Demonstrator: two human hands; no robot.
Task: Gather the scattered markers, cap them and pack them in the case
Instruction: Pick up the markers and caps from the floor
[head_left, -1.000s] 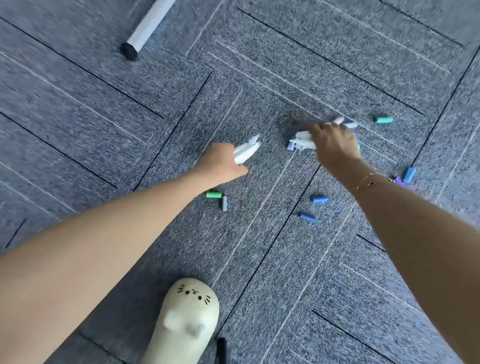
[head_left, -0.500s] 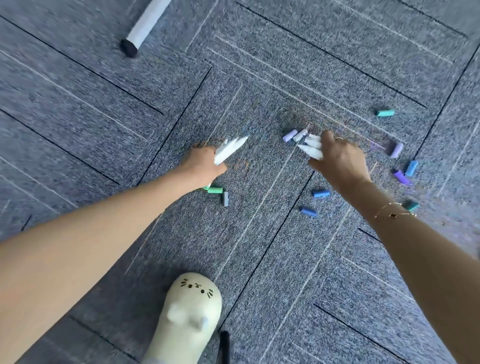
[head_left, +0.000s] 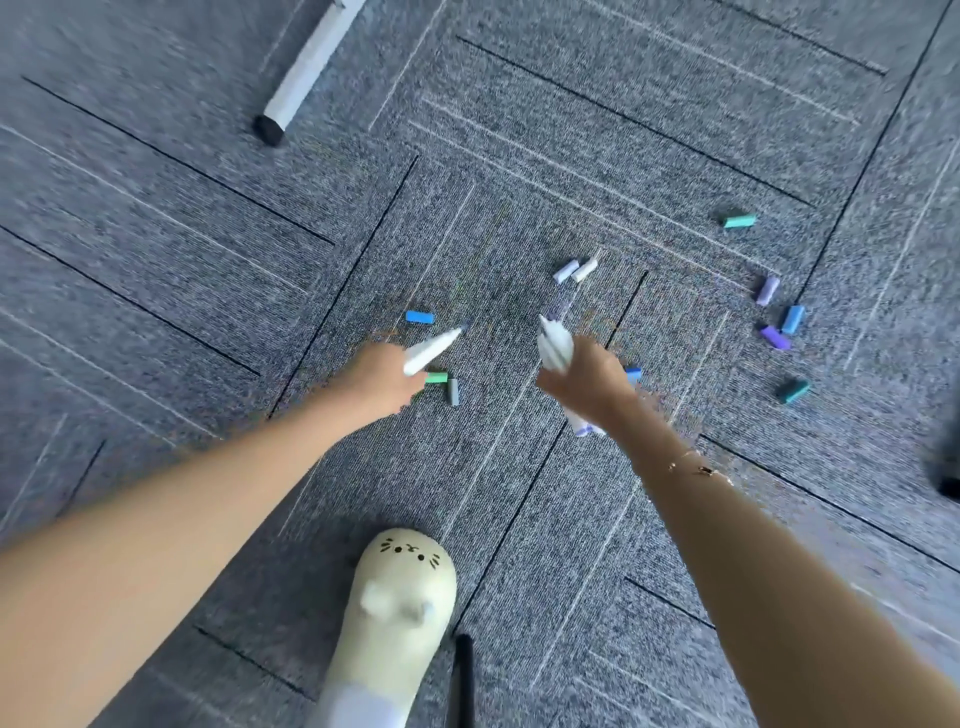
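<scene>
The left hand (head_left: 382, 382) grips one white marker (head_left: 431, 351), uncapped, its tip pointing up and to the right. The right hand (head_left: 584, 379) is clenched around a bundle of white markers (head_left: 555, 344); their ends stick out above and below the fist. How many are in the bundle I cannot tell, the frame is blurred there.

The caps lie loose on the grey carpet (head_left: 208, 218): a blue cap (head_left: 418, 316) just beside the left marker's tip, a green cap (head_left: 436, 377) and a grey cap (head_left: 453, 391) touching the left hand's side, a lilac cap (head_left: 565, 270) with a white cap (head_left: 585, 269) further up, & more caps well apart at the right, e.g. a teal cap (head_left: 738, 220) and a purple cap (head_left: 775, 338). The cat-shaped case (head_left: 397, 608) lies near the bottom, between the arms.

Risks, as I judge:
- Open tips can touch carpet or skin and leave ink, esp. from the bundle's lower ends.
- The full right fist has no free finger for a cap; a marker may slip out if it tries.
- Cap colours may get mismatched, as the bodies are all white.
- The far caps at the right may be forgotten.
</scene>
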